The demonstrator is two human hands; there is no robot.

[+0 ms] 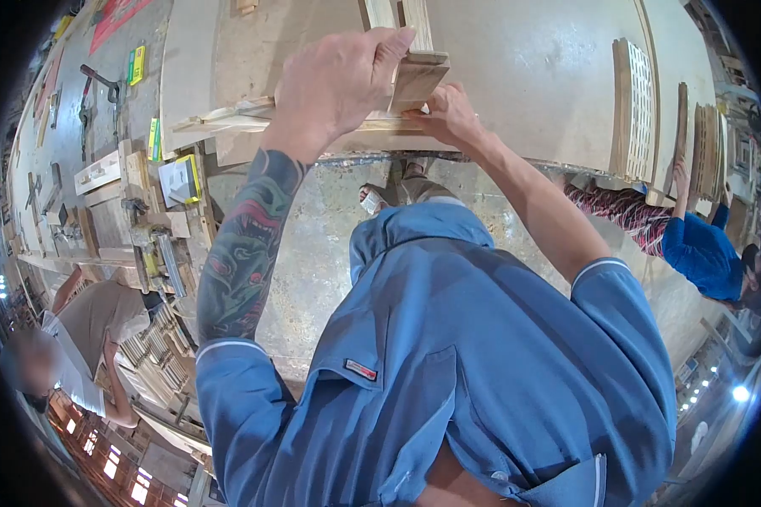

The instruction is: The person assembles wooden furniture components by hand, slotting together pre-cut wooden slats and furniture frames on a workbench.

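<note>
My left hand (338,80), at the end of a tattooed forearm, is closed at the upper middle, its thumb pressed on the end of a wooden piece (420,78). Below and to the right, my right hand (450,114) pinches near the lower end of that piece, where it meets a thin wooden strip (380,125) along the table's near edge. Two narrow wooden bars (416,25) stretch away behind the piece. The palm side of my left hand is hidden.
The worktable (541,76) spans the top. Slatted wooden pieces (634,110) lie at the right. Clamps (101,89) and yellow-green boxes (137,65) are at the left. A person (702,253) in blue is at the right, another person (93,329) at the lower left.
</note>
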